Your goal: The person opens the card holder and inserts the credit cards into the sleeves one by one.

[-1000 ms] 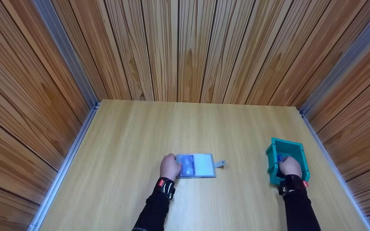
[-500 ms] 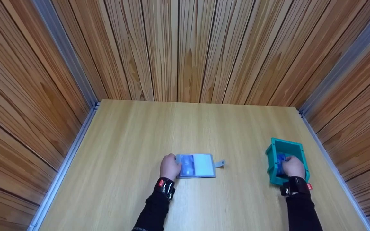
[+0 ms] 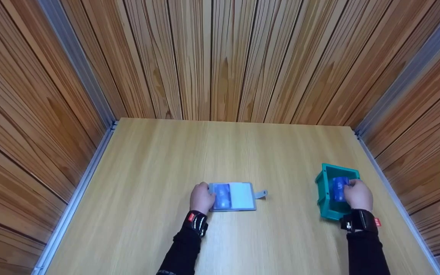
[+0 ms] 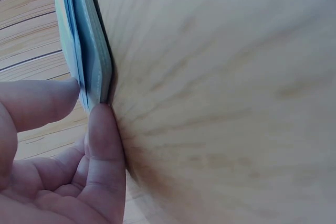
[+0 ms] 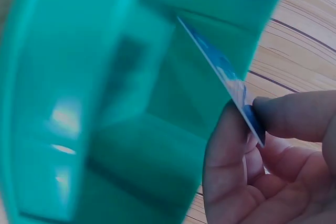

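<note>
An open light-blue card holder (image 3: 243,196) lies flat on the table, a blue card in its left sleeve and its snap strap pointing right. My left hand (image 3: 201,198) pinches its left edge, thumb on top; the holder's layered corner (image 4: 100,66) shows between thumb and finger in the left wrist view. Over at the right, my right hand (image 3: 358,195) pinches a thin blue card (image 3: 340,188) by one edge. That card stands tilted over the opening of a green plastic bin (image 3: 324,196). In the right wrist view, thumb and fingers hold the card (image 5: 223,72) beside the bin's wall (image 5: 52,66).
The wooden table (image 3: 166,156) is bounded by metal rails (image 3: 78,194) at left and right. Wood-plank walls (image 3: 224,61) rise at the back and both sides. The bin stands near the right rail.
My right hand has moved up and to the right out of the bin, bringing the blue card into fuller view. The left hand and the card holder have stayed in place.
</note>
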The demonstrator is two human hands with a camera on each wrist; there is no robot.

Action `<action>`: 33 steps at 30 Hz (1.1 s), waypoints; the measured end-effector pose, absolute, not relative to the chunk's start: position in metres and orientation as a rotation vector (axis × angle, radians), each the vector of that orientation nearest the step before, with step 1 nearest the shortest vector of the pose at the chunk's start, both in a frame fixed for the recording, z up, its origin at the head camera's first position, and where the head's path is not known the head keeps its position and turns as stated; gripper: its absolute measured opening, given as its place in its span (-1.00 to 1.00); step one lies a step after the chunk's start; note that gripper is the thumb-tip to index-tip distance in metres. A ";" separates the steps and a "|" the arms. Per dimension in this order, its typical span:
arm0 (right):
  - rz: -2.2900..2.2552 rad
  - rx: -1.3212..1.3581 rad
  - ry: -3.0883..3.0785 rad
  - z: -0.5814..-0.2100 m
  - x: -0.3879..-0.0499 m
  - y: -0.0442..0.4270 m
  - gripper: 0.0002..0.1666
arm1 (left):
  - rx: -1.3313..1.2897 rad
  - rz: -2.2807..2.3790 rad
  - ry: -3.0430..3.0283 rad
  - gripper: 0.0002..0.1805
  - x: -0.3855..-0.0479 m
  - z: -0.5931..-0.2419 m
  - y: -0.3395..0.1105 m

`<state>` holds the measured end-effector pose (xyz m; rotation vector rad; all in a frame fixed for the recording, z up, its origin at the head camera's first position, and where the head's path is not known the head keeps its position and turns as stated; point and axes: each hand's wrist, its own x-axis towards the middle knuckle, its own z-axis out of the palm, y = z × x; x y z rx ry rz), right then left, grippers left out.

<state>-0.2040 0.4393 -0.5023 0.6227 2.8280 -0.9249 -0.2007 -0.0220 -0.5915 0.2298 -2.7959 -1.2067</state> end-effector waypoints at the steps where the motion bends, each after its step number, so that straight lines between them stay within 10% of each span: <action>1: -0.930 0.622 2.829 -0.500 -0.204 0.439 -0.40 | 0.228 -1.206 -2.796 -0.72 -0.201 -0.592 -0.022; 33: -1.080 0.544 2.955 -0.458 -0.210 0.398 -0.41 | 0.242 -1.191 -2.820 -0.73 -0.202 -0.594 -0.021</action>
